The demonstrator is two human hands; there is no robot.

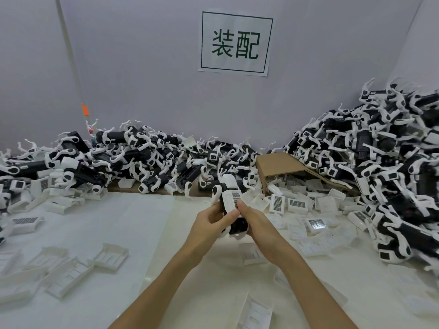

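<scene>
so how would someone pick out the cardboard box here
Start at the wall sign and look below it, slightly right. Between the left pile and right pile of black-and-white parts lies the cardboard box, tipped over. It alone is brown.

"装配" on wall sign (236,43)

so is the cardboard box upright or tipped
Tipped: the cardboard box lies on its side, open end facing forward, white covers scattered before it.
</scene>
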